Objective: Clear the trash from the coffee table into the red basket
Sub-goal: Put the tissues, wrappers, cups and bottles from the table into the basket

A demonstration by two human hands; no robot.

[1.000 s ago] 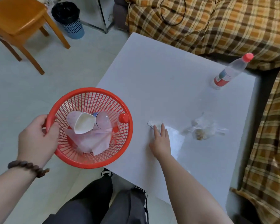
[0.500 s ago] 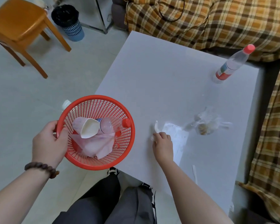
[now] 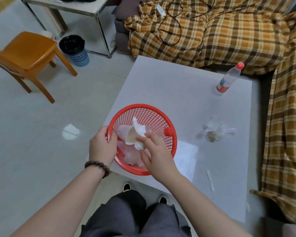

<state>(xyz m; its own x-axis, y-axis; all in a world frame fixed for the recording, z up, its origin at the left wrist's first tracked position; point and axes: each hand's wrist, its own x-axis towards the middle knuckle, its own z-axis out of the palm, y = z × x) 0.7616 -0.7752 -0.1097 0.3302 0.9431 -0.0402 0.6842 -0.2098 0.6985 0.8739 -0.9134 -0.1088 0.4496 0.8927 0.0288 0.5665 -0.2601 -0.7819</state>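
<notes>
The red basket point(image 3: 162, 115) sits over the near left edge of the white coffee table point(image 3: 169, 82). My left hand point(image 3: 102, 147) grips its left rim. My right hand point(image 3: 155, 151) is over the basket, fingers pinched on a crumpled white tissue point(image 3: 138, 132). Inside lie a paper cup point(image 3: 129, 138), a pink bag and a clear bottle with a red cap point(image 3: 167, 131). On the table remain a flat white paper point(image 3: 186, 158), a clear plastic bag with crumbs point(image 3: 214, 132), a wrapped straw point(image 3: 210, 180) and an upright water bottle point(image 3: 226, 79).
A plaid-covered sofa point(image 3: 229, 35) wraps the table's far and right sides. An orange wooden chair point(image 3: 29, 53) and a blue bin point(image 3: 75, 50) stand on the floor at the left. A white scrap point(image 3: 70, 134) lies on the floor. My legs are below the table's near edge.
My right hand lifted the crumpled tissue off the table and carried it left over the basket. My left hand brought the basket right, onto the table's edge.
</notes>
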